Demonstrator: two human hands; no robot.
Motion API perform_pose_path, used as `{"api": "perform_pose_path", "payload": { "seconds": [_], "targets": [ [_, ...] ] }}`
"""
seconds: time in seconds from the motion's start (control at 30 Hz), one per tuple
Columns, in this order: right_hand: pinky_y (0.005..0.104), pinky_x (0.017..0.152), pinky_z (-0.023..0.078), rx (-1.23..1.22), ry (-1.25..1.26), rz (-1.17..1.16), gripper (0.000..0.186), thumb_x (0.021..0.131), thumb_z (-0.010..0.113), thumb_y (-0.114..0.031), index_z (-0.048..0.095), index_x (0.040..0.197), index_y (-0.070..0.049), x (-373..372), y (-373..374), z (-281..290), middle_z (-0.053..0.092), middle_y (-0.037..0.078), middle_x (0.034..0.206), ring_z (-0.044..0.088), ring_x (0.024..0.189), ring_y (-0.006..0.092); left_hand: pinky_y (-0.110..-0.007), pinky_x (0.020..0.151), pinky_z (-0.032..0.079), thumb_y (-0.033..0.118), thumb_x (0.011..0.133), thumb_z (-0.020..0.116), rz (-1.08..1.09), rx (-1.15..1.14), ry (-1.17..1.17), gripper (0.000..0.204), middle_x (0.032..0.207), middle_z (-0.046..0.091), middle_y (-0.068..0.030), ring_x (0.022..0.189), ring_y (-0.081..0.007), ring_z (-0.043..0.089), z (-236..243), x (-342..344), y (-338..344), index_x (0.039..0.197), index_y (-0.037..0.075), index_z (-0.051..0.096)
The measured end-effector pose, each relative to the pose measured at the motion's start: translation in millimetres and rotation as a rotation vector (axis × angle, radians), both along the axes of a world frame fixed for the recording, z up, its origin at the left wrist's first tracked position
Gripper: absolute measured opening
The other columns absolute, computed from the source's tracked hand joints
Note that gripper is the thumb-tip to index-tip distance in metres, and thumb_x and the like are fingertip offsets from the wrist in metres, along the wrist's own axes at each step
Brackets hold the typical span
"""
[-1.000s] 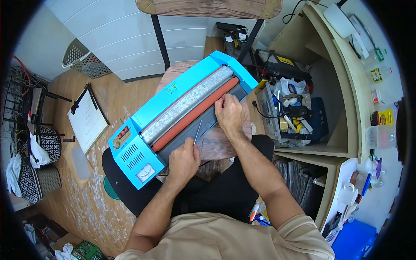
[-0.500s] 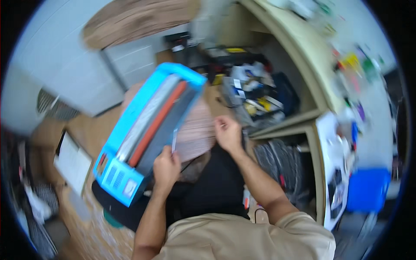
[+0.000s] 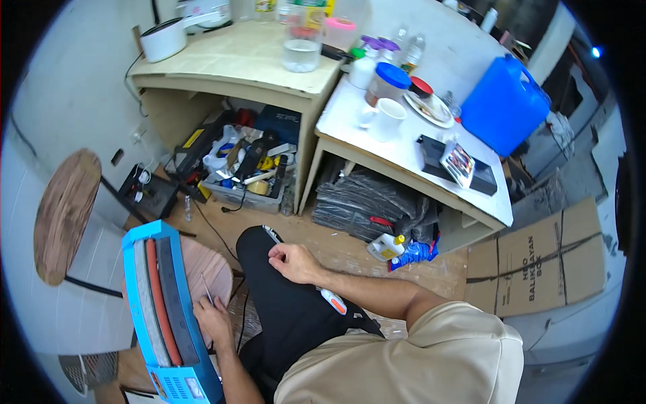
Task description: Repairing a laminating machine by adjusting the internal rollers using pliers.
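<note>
My left hand (image 3: 212, 316) holds a thin metal tool (image 3: 206, 291) beside a blue roller machine (image 3: 170, 378), which has a grey roller and an orange-red one and rests on a round wooden seat (image 3: 212, 266). My right hand (image 3: 293, 262) is over my black-clad right thigh, its fingers curled in a pinch; whether they grip anything is too small to tell. A small silvery item (image 3: 271, 235) lies at the knee beyond it. A white and orange object (image 3: 333, 301) shows just below the right forearm.
A plastic bin of tools (image 3: 243, 192) sits under a cream desk (image 3: 202, 84). A white table (image 3: 336, 124) carries a mug, jar, plate and blue jerrycan (image 3: 505, 101). A yellow-capped bottle (image 3: 382, 247) stands on the floor. A large carton (image 3: 538, 256) leans at right.
The view has swung right toward the desks, so the machine now appears far left. My right hand has left the machine's front and moved to my thigh. My left hand still holds the tool.
</note>
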State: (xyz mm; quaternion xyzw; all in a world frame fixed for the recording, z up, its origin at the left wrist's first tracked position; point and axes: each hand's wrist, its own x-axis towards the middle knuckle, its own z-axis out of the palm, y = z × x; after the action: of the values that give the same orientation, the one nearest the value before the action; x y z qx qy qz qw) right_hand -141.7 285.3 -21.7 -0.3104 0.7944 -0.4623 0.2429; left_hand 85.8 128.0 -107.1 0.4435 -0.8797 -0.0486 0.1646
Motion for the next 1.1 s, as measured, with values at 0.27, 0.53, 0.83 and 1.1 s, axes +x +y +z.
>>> {"api": "perform_pose_path", "payload": {
  "seconds": [0.27,0.53,0.83,1.1],
  "targets": [
    [0.0279,0.064,0.049,0.053,-0.13,-0.096,0.015,0.088,0.066,-0.012,0.071,0.099,-0.002,-10.3,39.5,-61.2,0.068,0.004,0.081,0.06,0.069,0.0144,-0.048,0.084,0.048,0.025,0.093,0.065,0.015,0.02,-0.048,0.038,0.104,0.055,-0.0213,0.095,-0.041,0.056,-0.9,19.8,6.8,0.119,0.0,0.055],
    [0.0252,0.068,0.051,0.16,-0.334,-0.152,0.017,0.089,0.069,-0.015,0.07,0.1,-0.002,-10.5,90.7,-90.5,0.067,0.005,0.084,0.061,0.074,0.0134,-0.047,0.09,0.047,0.026,0.093,0.066,-0.021,0.004,-0.022,0.048,0.11,0.056,-0.0223,0.099,-0.0411,0.055,-5.0,28.2,11.0,0.129,-0.002,0.051],
    [0.029,0.07,0.053,0.21,-0.424,-0.21,0.027,0.091,0.069,-0.026,0.07,0.103,-0.002,35.9,168.2,-95.3,0.069,0.006,0.088,0.064,0.076,0.0166,-0.047,0.096,0.046,0.022,0.092,0.067,-0.058,-0.076,0.0,0.051,0.122,0.055,-0.0231,0.108,-0.0408,0.053,5.4,41.0,23.7,0.133,-0.003,0.05],
    [0.0243,0.074,0.052,0.265,-0.296,-0.158,0.025,0.094,0.069,-0.022,0.067,0.111,-0.004,71.8,188.2,-49.9,0.067,0.006,0.095,0.062,0.082,0.0127,-0.045,0.099,0.045,0.014,0.091,0.066,-0.174,-0.003,0.228,0.047,0.129,0.053,-0.0223,0.115,-0.0395,0.052,56.3,95.1,86.3,0.134,-0.001,0.052]
  ]
}}
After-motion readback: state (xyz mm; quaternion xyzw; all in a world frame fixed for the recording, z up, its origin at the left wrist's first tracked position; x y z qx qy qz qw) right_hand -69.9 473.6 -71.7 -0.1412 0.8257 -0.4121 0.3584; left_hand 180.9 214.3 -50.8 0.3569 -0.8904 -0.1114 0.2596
